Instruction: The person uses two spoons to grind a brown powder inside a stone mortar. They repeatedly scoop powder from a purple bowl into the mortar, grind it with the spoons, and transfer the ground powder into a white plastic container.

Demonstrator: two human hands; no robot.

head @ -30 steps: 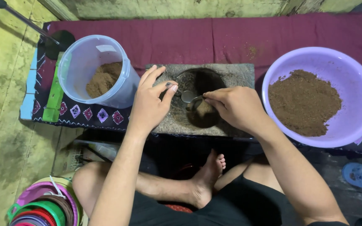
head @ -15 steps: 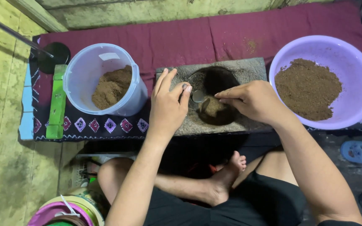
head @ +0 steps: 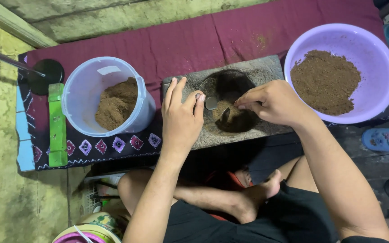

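1. At the far left of the frame a green bar (head: pixel 57 126) lies lengthwise on the patterned edge of the maroon cloth (head: pixel 230 38), with a black round base (head: pixel 46 76) and its thin rod above it. Since the earlier frames these have slid rightward and lower in the view, as the camera has shifted.
2. Left of centre stands the clear plastic tub (head: pixel 109 96), partly filled with brown powder heaped against its right wall. It appears larger and nearer the middle than before.
3. The left hand (head: pixel 181 117) rests palm-down on the left part of the stone mortar (head: pixel 266 72), fingers stretched and loosely spread; its thumb and forefinger tip meet at a small metal spoon (head: pixel 211 103) at the hollow's left rim. A second ago the fingers were raised higher and fanned wider.
4. In the centre, the mortar's dark hollow holds a small heap of brown powder (head: pixel 230 118).
5. The right hand (head: pixel 271 103) hovers over the hollow, fingers curled inward and pinched together; whether it grips anything cannot be told. It sits a little lower over the hollow than half a second ago.
6. At the upper right, the purple basin (head: pixel 374 54) holds a broad mound of darker brown powder, unchanged.
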